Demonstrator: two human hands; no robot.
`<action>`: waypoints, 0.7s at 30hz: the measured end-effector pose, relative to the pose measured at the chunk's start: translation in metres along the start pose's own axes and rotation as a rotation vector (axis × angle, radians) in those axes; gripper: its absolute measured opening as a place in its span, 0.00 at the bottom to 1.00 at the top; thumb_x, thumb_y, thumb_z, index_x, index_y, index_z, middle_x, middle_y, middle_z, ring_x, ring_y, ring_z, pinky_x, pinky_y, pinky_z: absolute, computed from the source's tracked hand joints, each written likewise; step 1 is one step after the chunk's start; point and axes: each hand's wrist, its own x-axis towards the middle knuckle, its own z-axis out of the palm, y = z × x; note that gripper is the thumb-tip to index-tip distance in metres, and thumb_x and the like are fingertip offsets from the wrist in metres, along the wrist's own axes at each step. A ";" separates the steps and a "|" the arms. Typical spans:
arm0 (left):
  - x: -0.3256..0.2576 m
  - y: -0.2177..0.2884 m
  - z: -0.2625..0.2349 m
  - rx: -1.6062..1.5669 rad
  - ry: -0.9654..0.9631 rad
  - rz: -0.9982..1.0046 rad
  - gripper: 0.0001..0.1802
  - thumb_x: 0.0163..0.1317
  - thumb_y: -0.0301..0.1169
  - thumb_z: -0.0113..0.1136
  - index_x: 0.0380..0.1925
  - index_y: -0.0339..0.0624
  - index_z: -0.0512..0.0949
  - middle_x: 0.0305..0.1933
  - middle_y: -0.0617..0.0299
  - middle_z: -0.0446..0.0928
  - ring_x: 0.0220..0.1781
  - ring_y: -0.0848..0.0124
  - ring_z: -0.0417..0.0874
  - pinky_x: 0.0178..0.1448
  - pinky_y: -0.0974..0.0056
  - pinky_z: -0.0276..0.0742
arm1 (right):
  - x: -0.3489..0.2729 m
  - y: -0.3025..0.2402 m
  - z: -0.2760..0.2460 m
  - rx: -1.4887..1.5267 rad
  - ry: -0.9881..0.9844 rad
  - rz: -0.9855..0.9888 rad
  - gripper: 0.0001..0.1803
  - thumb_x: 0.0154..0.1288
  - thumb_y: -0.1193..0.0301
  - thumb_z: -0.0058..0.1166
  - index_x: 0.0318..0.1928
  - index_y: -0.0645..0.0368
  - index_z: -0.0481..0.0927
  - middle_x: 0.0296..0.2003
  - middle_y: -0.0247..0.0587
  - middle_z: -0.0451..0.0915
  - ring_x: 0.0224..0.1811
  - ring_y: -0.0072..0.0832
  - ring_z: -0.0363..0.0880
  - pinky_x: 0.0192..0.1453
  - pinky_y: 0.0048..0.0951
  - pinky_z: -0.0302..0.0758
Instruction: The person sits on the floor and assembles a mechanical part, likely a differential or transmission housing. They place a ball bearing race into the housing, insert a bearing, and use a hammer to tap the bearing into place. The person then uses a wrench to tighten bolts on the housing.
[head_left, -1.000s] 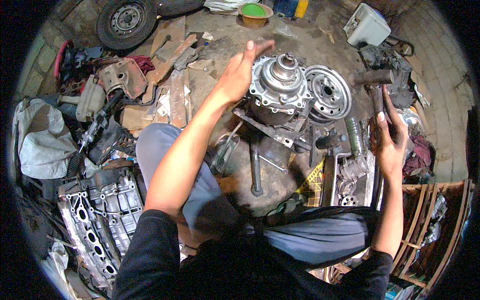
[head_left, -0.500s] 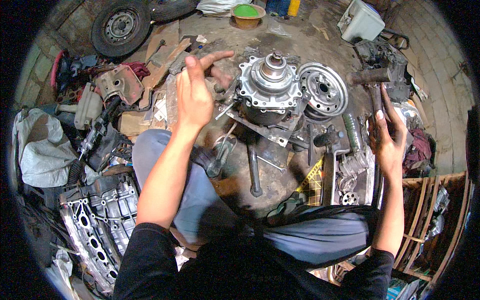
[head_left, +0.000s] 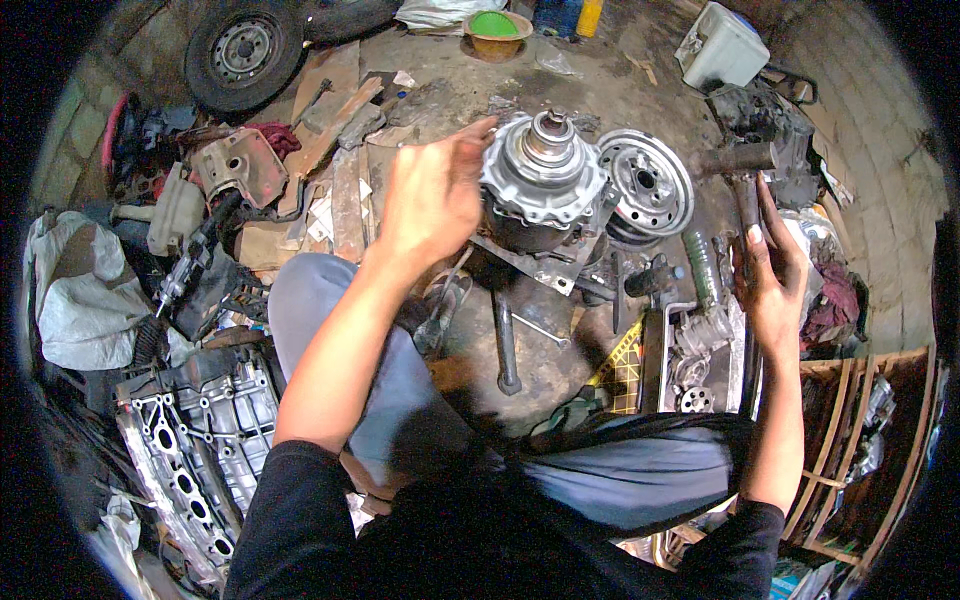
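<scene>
My left hand (head_left: 430,200) is at the left rim of a round, silver metal housing (head_left: 545,180). Its fingers look stretched out along the flange, blurred at the tips, and whether they press on the metal is hard to see. A stubby shaft (head_left: 550,130) sticks up from the middle of the housing, which rests on a metal plate (head_left: 545,265) above the floor. Off to the right, my right hand (head_left: 775,275) is closed around the handle of a hammer (head_left: 738,158), held upright with the head on top.
A steel wheel rim (head_left: 650,180) leans right of the housing. A dark bar (head_left: 505,350) and a wrench (head_left: 540,328) lie on the floor before me. Engine parts (head_left: 200,440) crowd the lower left; a tyre (head_left: 243,55) stands far left, a bowl (head_left: 495,42) at the back.
My left hand has swung right, from beside the housing to its flange. The housing's lugs, sharp before, are now smeared as if turning. My right hand and the hammer have barely moved.
</scene>
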 end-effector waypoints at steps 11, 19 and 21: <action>0.033 -0.032 0.031 -0.568 -0.009 -0.094 0.56 0.68 0.71 0.09 0.67 0.34 0.69 0.68 0.41 0.71 0.76 0.50 0.65 0.79 0.57 0.51 | 0.000 -0.006 0.002 -0.005 -0.022 -0.003 0.31 0.75 0.60 0.51 0.73 0.55 0.66 0.27 0.25 0.70 0.26 0.15 0.63 0.30 0.18 0.62; -0.002 -0.008 0.000 -0.341 0.089 -0.002 0.53 0.71 0.68 0.12 0.62 0.36 0.76 0.35 0.49 0.86 0.45 0.58 0.87 0.59 0.57 0.76 | 0.000 0.001 -0.005 -0.020 0.011 -0.038 0.30 0.75 0.61 0.50 0.73 0.56 0.66 0.27 0.25 0.70 0.26 0.14 0.63 0.29 0.18 0.62; -0.008 -0.018 -0.009 -0.539 0.101 -0.007 0.55 0.71 0.68 0.10 0.55 0.38 0.82 0.21 0.56 0.82 0.32 0.70 0.85 0.44 0.61 0.78 | 0.000 0.007 -0.004 0.027 0.010 -0.024 0.30 0.75 0.61 0.50 0.73 0.57 0.66 0.26 0.25 0.70 0.26 0.14 0.63 0.29 0.18 0.61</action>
